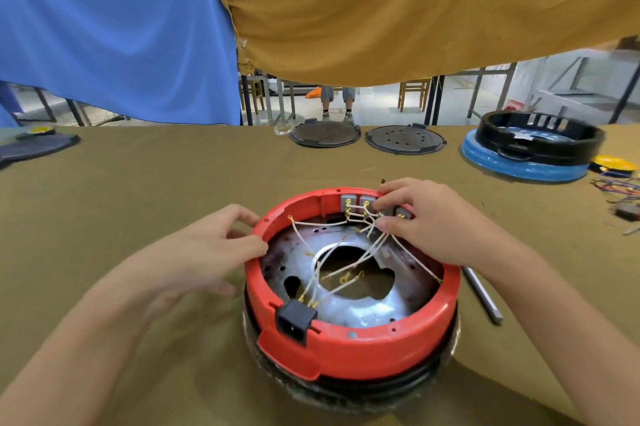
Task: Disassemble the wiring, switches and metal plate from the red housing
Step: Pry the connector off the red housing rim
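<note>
Red housing [349, 349] on the table, both my hands on it.

My right hand [440, 221] reaches over the rim at about one o'clock, fingers curled and pinching at the switches [360, 204] and the white wiring [367, 238] gathered there; whether I grasp a switch or only wire I cannot tell. My left hand [211, 245] grips the rim at nine o'clock, thumb on the edge, fingers curled on the outer wall. Inside the housing lies the metal plate [360, 308] with a large central hole, wires crossing over it to the black socket [294, 320] at six o'clock. A metal rod [483, 297] lies just beside the housing at three o'clock. Farther off on the olive table [138, 190]: two dark round discs [367, 138] at twelve o'clock, a black ring on a blue base [530, 152] at two o'clock.
</note>
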A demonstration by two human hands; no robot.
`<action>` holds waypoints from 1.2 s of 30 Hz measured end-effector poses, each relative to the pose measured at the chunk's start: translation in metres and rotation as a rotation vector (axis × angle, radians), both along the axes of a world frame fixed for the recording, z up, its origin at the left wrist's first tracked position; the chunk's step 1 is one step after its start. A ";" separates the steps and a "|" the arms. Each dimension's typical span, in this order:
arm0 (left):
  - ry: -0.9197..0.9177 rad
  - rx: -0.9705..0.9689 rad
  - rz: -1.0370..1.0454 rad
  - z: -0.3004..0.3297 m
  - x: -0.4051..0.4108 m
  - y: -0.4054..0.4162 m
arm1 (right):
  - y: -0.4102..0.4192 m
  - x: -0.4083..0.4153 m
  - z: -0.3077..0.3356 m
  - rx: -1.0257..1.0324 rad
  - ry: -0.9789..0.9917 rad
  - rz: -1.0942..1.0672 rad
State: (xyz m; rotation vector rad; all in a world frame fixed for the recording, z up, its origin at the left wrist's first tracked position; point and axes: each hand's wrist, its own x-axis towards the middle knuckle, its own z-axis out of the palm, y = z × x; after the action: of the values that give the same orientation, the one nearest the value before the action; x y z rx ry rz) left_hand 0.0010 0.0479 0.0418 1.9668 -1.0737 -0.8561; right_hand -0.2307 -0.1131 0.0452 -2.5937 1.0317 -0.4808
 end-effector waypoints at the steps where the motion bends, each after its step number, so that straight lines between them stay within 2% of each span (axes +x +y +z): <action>1: -0.009 -0.032 0.020 -0.001 -0.005 -0.006 | 0.002 0.000 0.000 -0.029 0.019 -0.033; 4: -0.066 -0.132 0.027 0.004 -0.009 -0.037 | 0.005 -0.005 0.005 -0.110 0.017 -0.126; 6: -0.039 -0.194 0.017 0.006 -0.002 -0.057 | 0.003 -0.008 0.006 -0.127 -0.025 -0.173; 9: 0.180 -0.299 0.040 0.000 0.004 -0.073 | 0.000 -0.009 0.005 -0.146 -0.071 -0.179; 12: 0.385 -0.315 0.051 -0.014 0.013 -0.072 | 0.002 -0.005 0.004 -0.145 -0.148 -0.067; 15: 0.390 -0.320 -0.016 -0.028 0.020 -0.067 | 0.005 0.009 0.014 -0.110 -0.173 0.139; 21: 0.427 -0.439 -0.115 -0.040 0.007 -0.077 | 0.003 0.062 0.031 -0.152 0.031 0.406; 25: 0.492 -0.470 -0.179 -0.050 0.009 -0.080 | -0.003 0.078 0.027 -0.007 0.102 0.439; 29: 0.508 -0.489 -0.220 -0.052 0.008 -0.086 | -0.009 0.078 0.015 0.092 0.059 0.466; 33: 0.515 -0.509 -0.265 -0.052 0.008 -0.089 | -0.011 0.077 0.011 0.111 -0.001 0.491; 36: 0.501 -0.519 -0.288 -0.054 0.009 -0.090 | -0.009 0.078 0.009 0.050 -0.013 0.498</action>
State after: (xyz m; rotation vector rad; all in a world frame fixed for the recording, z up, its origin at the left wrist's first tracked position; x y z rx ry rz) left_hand 0.0099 -0.0420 -0.0122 1.1096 -1.1402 -1.0266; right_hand -0.1524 -0.1220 0.0543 -2.6634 0.3572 -0.3371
